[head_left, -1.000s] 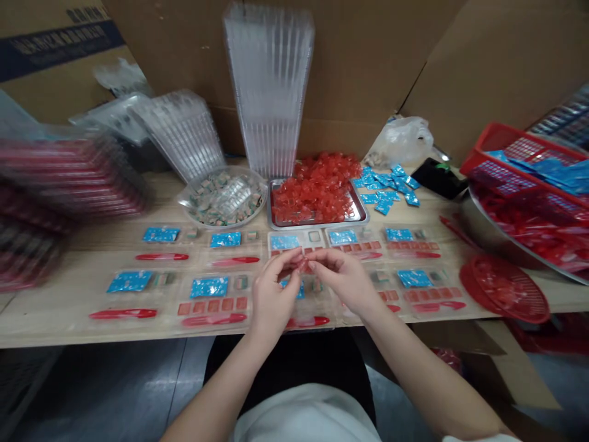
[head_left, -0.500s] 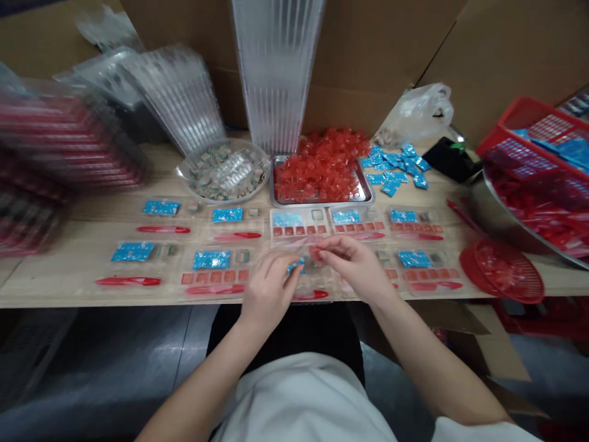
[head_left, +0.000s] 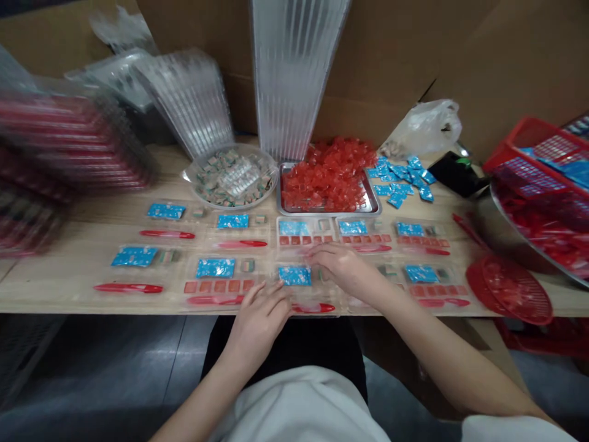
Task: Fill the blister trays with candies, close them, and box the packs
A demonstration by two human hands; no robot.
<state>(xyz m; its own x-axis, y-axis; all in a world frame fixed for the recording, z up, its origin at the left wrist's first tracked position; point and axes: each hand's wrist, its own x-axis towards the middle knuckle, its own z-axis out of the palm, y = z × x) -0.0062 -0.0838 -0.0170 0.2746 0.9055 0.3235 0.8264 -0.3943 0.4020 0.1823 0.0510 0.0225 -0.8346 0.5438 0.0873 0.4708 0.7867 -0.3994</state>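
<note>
My left hand (head_left: 263, 312) rests at the front edge of the bench, fingers spread over the lower left of a clear blister tray, holding nothing visible. Just above its fingertips a blue sachet (head_left: 294, 275) lies flat in that tray. My right hand (head_left: 344, 269) reaches over the same tray from the right. Its bent fingers are at the sachet's upper right corner, and the tips are blurred, so I cannot tell whether they grip anything. Below the sachet lies a red plastic pen-like piece (head_left: 317, 308). Similar trays hold a blue sachet (head_left: 216, 267) and red squares (head_left: 221, 286).
Behind stand a metal tray (head_left: 368, 199) heaped with red pieces (head_left: 329, 178), a clear bowl (head_left: 262, 190) of small blocks, and loose blue sachets (head_left: 405, 178). Stacked clear trays (head_left: 294, 80) rise behind. A red basket (head_left: 538, 307) and metal bowl (head_left: 492, 221) sit right.
The blue sachet that was at my left fingers now lies in the tray. My left hand has lowered and spread; my right hand no longer shows the red piece. The view has shifted slightly.
</note>
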